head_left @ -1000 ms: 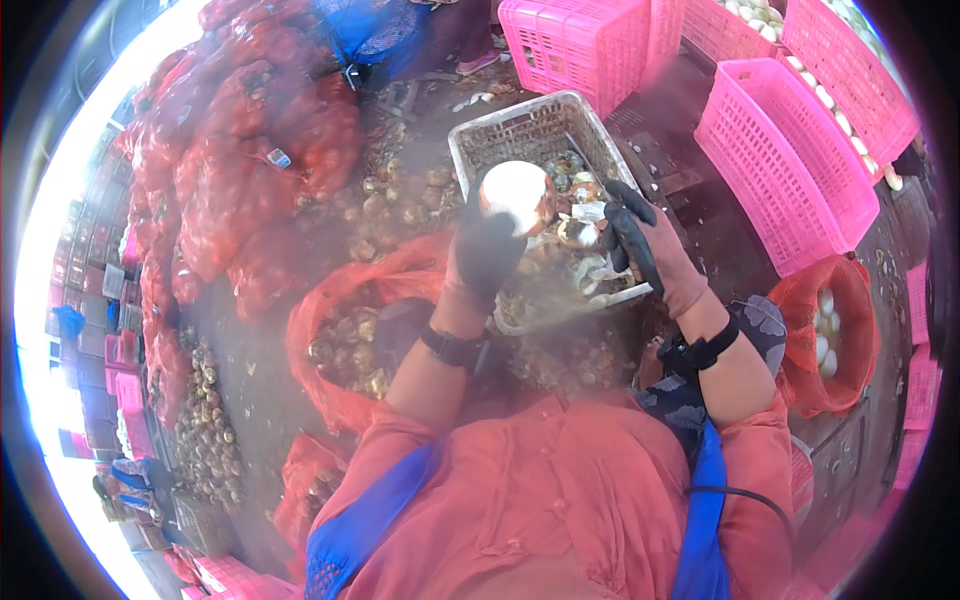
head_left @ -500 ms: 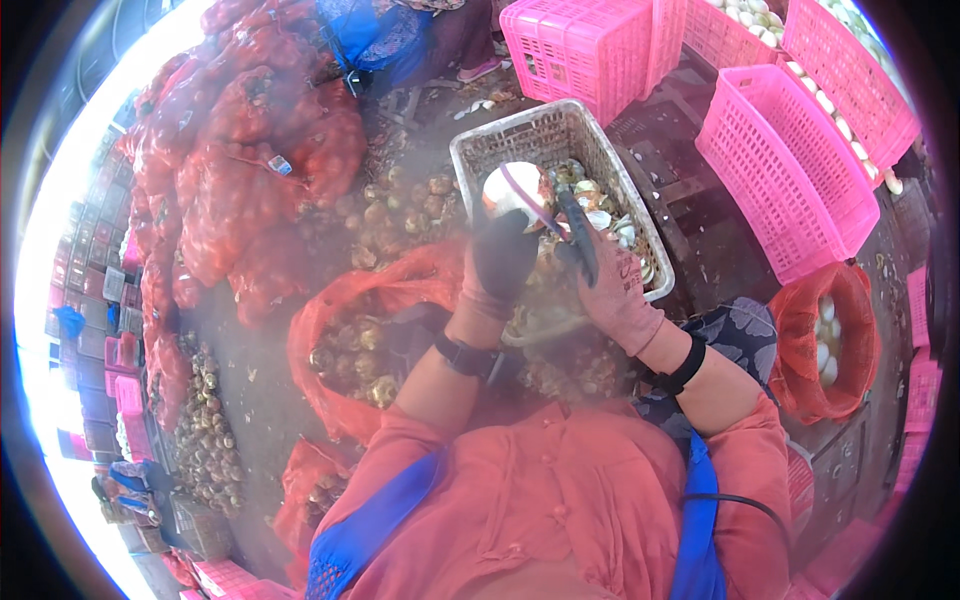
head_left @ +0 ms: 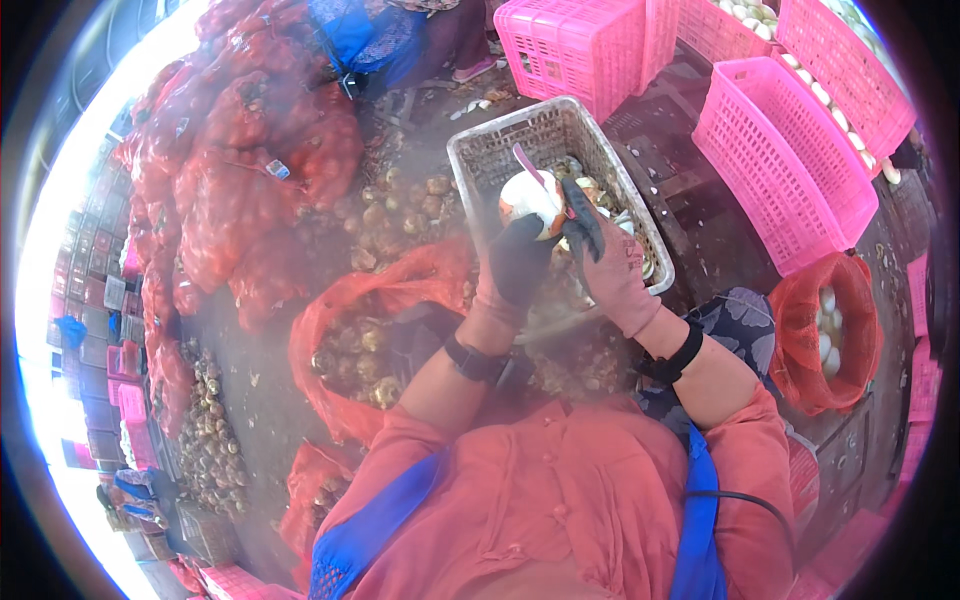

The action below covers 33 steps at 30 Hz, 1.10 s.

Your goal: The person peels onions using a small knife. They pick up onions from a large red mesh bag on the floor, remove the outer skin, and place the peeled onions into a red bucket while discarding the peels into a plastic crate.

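A partly peeled white onion (head_left: 528, 194), with some brown skin on its side, is gripped by my left hand (head_left: 512, 268) in a dark-palmed pink glove. My right hand (head_left: 608, 262), gloved alike, is closed round a thin pinkish knife (head_left: 526, 160), whose blade lies against the onion and points up and left. Both hands are over a dirty white plastic basket (head_left: 497, 150). Peelings and onion pieces (head_left: 622, 222) lie in the basket's right part. The knife's handle is mostly hidden in my right hand.
Close on the left is an open red mesh bag (head_left: 318, 335) of unpeeled onions. Full red mesh sacks (head_left: 225, 170) are piled beyond it. Pink crates (head_left: 790, 170) stand at the right, near a red mesh bag (head_left: 780, 310) of peeled onions. Another person (head_left: 440, 45) is at the far side.
The onion has shifted right and turned, and the knife is more upright against it. My left hand has moved right, closer to my right hand.
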Each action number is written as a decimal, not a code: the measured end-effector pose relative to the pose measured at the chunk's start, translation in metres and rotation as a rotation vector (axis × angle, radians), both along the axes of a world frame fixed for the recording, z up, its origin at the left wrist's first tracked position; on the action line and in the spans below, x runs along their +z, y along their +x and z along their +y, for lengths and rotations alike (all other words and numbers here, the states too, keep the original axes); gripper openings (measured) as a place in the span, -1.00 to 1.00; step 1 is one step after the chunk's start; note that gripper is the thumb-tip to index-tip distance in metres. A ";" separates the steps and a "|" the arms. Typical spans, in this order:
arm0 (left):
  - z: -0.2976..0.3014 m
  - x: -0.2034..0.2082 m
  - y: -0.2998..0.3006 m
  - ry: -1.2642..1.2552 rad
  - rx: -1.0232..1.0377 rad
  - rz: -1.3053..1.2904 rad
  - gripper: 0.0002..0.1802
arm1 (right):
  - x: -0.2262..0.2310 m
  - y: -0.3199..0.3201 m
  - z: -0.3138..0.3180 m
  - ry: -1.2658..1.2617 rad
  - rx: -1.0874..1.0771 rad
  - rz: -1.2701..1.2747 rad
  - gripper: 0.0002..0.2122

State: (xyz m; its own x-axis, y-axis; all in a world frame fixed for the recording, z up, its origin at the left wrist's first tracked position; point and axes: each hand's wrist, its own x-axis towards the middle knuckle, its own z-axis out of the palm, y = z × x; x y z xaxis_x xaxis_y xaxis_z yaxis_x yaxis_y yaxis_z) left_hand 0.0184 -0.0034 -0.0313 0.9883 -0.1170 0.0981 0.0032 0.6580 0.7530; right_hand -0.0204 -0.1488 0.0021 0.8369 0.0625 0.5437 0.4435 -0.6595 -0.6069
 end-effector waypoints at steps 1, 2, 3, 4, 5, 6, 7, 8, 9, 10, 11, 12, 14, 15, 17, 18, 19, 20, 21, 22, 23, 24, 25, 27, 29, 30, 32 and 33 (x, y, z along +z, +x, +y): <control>-0.001 0.003 0.000 0.295 0.024 -0.089 -0.63 | -0.002 0.003 0.000 0.186 0.066 -0.012 -0.47; -0.001 0.006 0.000 0.442 0.035 -0.134 -0.51 | -0.003 0.005 0.000 0.372 0.134 -0.025 -0.56; 0.002 0.013 -0.002 0.595 0.064 -0.173 -0.39 | 0.000 0.006 0.003 0.376 0.148 -0.020 -0.56; -0.004 0.039 -0.009 0.131 -0.066 0.029 -0.58 | 0.008 0.003 -0.001 0.688 0.166 0.320 -0.62; -0.006 0.056 -0.013 -0.335 -0.191 0.223 -0.76 | 0.017 0.000 -0.003 0.991 0.181 0.665 -0.67; -0.010 0.054 -0.012 -0.340 -0.194 0.222 -0.76 | 0.020 0.003 -0.011 1.177 0.288 0.627 -0.87; -0.011 0.048 -0.010 -0.227 -0.087 0.119 -0.76 | 0.015 0.007 -0.017 1.272 0.343 0.634 -0.85; -0.005 0.037 -0.008 -0.168 -0.035 0.065 -0.75 | 0.014 0.013 -0.024 1.251 0.302 0.689 -0.83; -0.001 0.027 -0.005 -0.113 0.013 0.016 -0.75 | 0.013 0.018 -0.033 1.231 0.251 0.738 -0.80; 0.013 0.019 -0.002 0.085 -0.038 -0.044 -0.52 | 0.006 0.023 -0.042 1.236 0.244 0.733 -0.80; 0.020 0.010 0.001 0.160 -0.048 -0.065 -0.43 | -0.005 0.029 -0.048 1.286 0.269 0.820 -0.80; 0.025 0.013 0.001 0.234 -0.055 -0.087 -0.33 | -0.005 0.031 -0.049 1.333 0.296 0.912 -0.80; 0.028 0.018 0.001 0.425 -0.044 -0.131 -0.23 | -0.008 0.026 -0.047 1.305 0.286 0.915 -0.81; 0.029 0.017 0.002 0.474 -0.030 -0.154 -0.23 | -0.006 0.023 -0.042 1.271 0.285 0.925 -0.81; 0.031 0.017 0.005 0.572 0.006 -0.200 -0.22 | 0.001 0.014 -0.030 1.182 0.265 0.872 -0.71; 0.033 0.014 0.006 0.519 -0.021 -0.181 -0.22 | 0.011 0.004 -0.023 1.040 0.303 0.700 -0.65; 0.035 0.011 0.006 0.496 -0.029 -0.171 -0.22 | 0.021 -0.005 -0.017 0.898 0.343 0.531 -0.57; 0.037 0.009 0.006 0.472 -0.038 -0.160 -0.21 | 0.035 -0.013 -0.016 0.736 0.346 0.522 -0.45; 0.034 0.007 0.007 0.477 -0.032 -0.148 -0.21 | 0.035 -0.017 -0.014 0.739 0.342 0.519 -0.45; 0.032 0.005 0.008 0.481 -0.033 -0.142 -0.21 | 0.034 -0.019 -0.012 0.511 0.312 0.339 -0.42; 0.031 0.004 0.009 0.485 -0.032 -0.136 -0.21 | 0.034 -0.020 -0.011 0.282 0.279 0.162 -0.38; 0.030 0.003 0.009 0.474 -0.020 -0.141 -0.22 | 0.034 -0.019 -0.010 0.268 0.263 0.156 -0.32; 0.031 0.001 0.010 0.468 -0.015 -0.143 -0.22 | 0.029 -0.017 -0.011 0.269 0.259 0.156 -0.32; 0.034 -0.003 0.016 0.643 0.020 -0.280 -0.23 | 0.021 -0.011 -0.010 0.203 0.173 0.085 -0.32; 0.034 -0.009 0.017 0.824 0.050 -0.414 -0.25 | 0.022 -0.013 -0.007 0.189 0.133 0.097 -0.35; 0.028 0.004 0.011 0.585 0.002 -0.355 -0.25 | 0.024 -0.014 -0.006 0.174 0.086 0.105 -0.39; 0.025 -0.001 0.013 0.530 0.006 -0.331 -0.26 | 0.025 -0.010 -0.009 0.295 0.120 0.166 -0.44; 0.024 -0.003 0.012 0.503 0.012 -0.320 -0.26 | 0.026 -0.008 -0.011 0.411 0.165 0.224 -0.50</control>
